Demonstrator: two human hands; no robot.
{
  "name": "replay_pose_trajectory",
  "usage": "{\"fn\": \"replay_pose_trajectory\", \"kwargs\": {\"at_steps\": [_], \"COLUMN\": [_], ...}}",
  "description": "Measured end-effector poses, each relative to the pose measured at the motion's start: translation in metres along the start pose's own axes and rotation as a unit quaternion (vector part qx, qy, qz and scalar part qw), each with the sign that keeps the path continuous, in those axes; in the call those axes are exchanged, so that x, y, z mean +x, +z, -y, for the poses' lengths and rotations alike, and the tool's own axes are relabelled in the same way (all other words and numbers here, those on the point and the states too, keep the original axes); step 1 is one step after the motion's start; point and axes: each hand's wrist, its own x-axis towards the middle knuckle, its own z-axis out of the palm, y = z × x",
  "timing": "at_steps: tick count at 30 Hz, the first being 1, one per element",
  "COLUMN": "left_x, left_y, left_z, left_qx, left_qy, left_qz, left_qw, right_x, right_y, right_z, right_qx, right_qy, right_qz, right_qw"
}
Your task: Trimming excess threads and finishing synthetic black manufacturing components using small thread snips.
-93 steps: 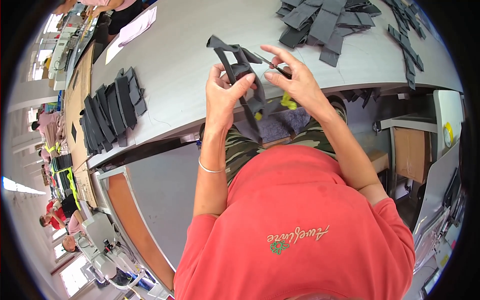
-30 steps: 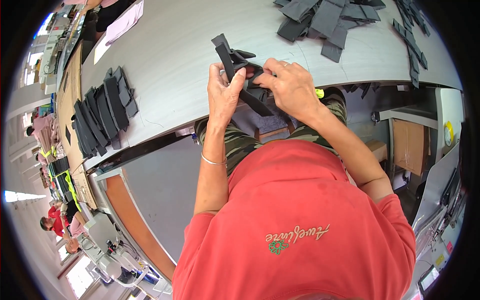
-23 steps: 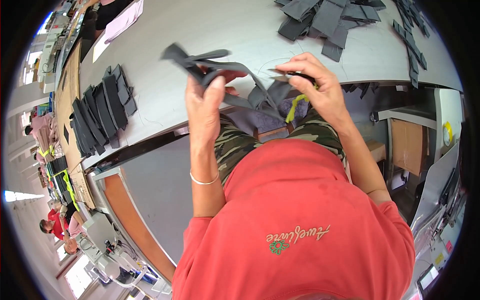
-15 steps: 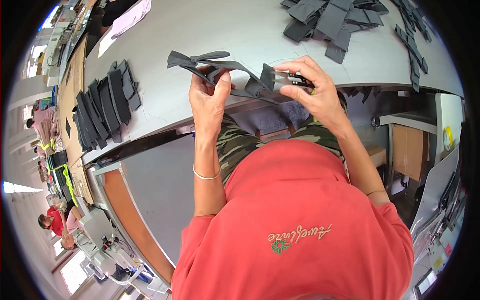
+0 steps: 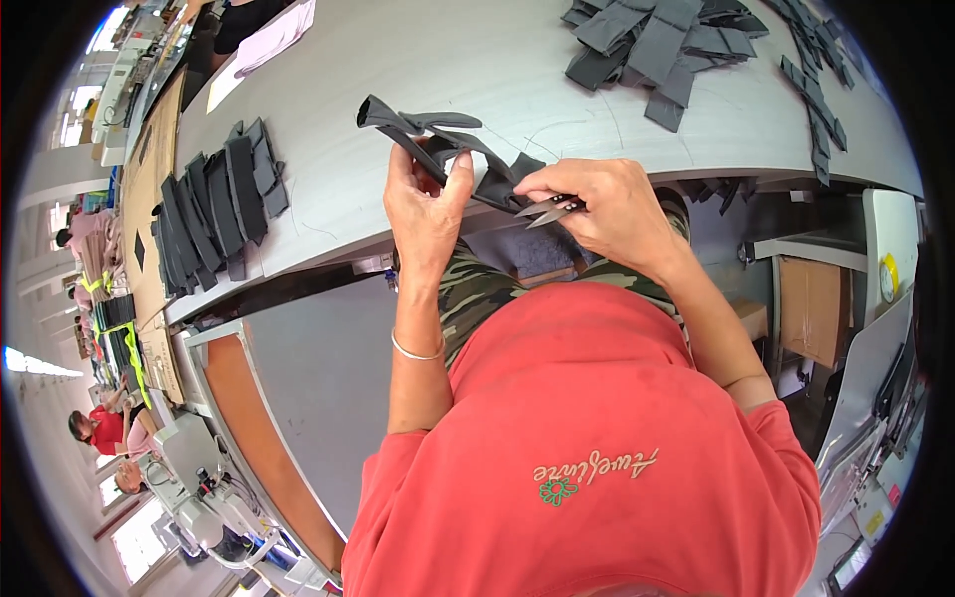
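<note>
My left hand (image 5: 428, 214) is closed on a chain of dark grey fabric strips (image 5: 494, 185), pinched between thumb and fingers above the table's near edge. The strips curl upward past the fingertips, and one end forms an open loop. In my right hand (image 5: 619, 207) is a pair of thread snips (image 5: 547, 208), its two pointed blades apart and aimed left. My right thumb and index finger meet at the right end of the strips, while the other fingers curl round the snips' handle. Whether those fingertips pinch the cloth is hard to see.
On the pale table (image 5: 348, 60), a row of dark fabric pieces (image 5: 227, 199) lies to the left. A loose heap of similar pieces (image 5: 652, 45) lies at the far right, with more strips (image 5: 818, 111) beyond it. A cardboard box (image 5: 811, 308) stands below, at right.
My right hand has come down and to the left, turning the snips so that their blades sit below the strips' end. My left hand and the strips have shifted slightly right.
</note>
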Motion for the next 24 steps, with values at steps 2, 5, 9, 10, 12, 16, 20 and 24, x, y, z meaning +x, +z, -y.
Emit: {"fn": "replay_pose_trajectory", "kwargs": {"at_steps": [2, 5, 9, 10, 12, 16, 20, 24], "left_x": [-0.002, -0.004, -0.008, -0.008, -0.009, -0.011, -0.008, -0.008], "left_y": [0.001, 0.007, 0.009, 0.01, 0.009, 0.01, -0.003, -0.005], "left_z": [0.001, 0.005, 0.0, 0.0, 0.0, 0.0, 0.003, 0.004], "left_qx": [0.009, -0.025, -0.061, -0.071, -0.091, -0.087, -0.077, -0.077], "left_qy": [-0.004, -0.001, -0.005, -0.005, -0.014, -0.012, -0.016, -0.009], "left_qz": [-0.006, -0.003, 0.035, 0.045, 0.059, 0.063, 0.037, 0.022], "left_qw": [1.0, 1.0, 0.998, 0.996, 0.994, 0.994, 0.996, 0.997], "right_x": [-0.003, -0.002, 0.004, 0.003, 0.004, -0.004, -0.016, -0.023], "right_y": [0.001, 0.009, 0.011, 0.016, 0.017, 0.017, 0.003, -0.017], "right_z": [-0.002, 0.006, 0.022, 0.018, 0.014, 0.006, 0.011, 0.004], "right_qx": [-0.021, -0.033, -0.119, -0.081, -0.044, -0.017, 0.174, 0.238], "right_qy": [-0.04, -0.005, 0.086, 0.087, 0.088, 0.084, 0.124, 0.166], "right_qz": [-0.02, -0.014, 0.124, 0.108, 0.092, 0.064, 0.023, 0.104], "right_qw": [0.999, 0.999, 0.981, 0.987, 0.991, 0.994, 0.977, 0.951]}}
